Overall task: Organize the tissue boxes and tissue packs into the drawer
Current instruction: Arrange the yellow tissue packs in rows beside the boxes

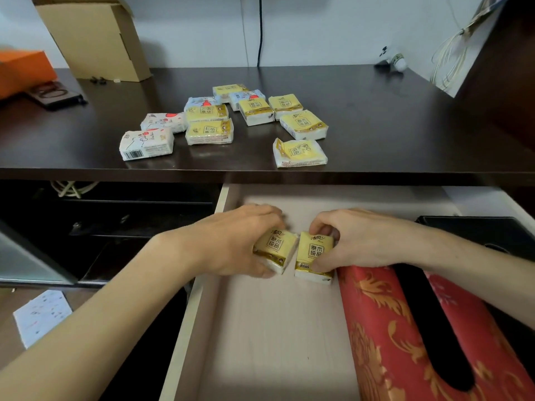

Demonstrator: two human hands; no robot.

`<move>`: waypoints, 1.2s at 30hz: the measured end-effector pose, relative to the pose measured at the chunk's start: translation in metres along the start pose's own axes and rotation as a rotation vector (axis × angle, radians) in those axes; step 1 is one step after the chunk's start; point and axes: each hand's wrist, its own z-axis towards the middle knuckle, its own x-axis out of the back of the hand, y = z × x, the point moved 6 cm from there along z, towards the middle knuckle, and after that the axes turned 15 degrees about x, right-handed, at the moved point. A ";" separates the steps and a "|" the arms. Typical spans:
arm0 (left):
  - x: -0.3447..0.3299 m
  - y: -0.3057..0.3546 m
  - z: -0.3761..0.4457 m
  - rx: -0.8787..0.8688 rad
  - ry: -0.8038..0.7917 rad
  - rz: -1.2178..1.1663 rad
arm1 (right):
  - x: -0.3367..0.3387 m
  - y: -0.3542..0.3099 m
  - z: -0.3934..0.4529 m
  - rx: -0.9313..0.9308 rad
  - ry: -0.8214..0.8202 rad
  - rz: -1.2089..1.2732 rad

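Observation:
Both my hands are inside the open pale wooden drawer (260, 328). My left hand (234, 241) grips one yellow tissue pack (275, 247), tilted. My right hand (356, 238) grips a second yellow tissue pack (314, 256) right beside it; the two packs almost touch. A red and gold tissue box (385, 328) lies in the drawer at the right, and a black tissue box (474, 230) sits behind it. On the dark desktop (390, 131) above lie several more yellow tissue packs (302, 124) and white patterned packs (146, 144).
An open cardboard box (95, 36) stands at the desk's back left, beside an orange box (23, 70) and a dark phone case (53, 95). A black cable (260, 30) hangs down the wall. Coiled wires (451, 53) hang at the right. A paper sheet (42, 315) lies on the floor.

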 end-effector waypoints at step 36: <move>0.003 0.002 0.005 0.039 0.168 0.199 | -0.002 -0.010 0.025 0.091 0.103 -0.164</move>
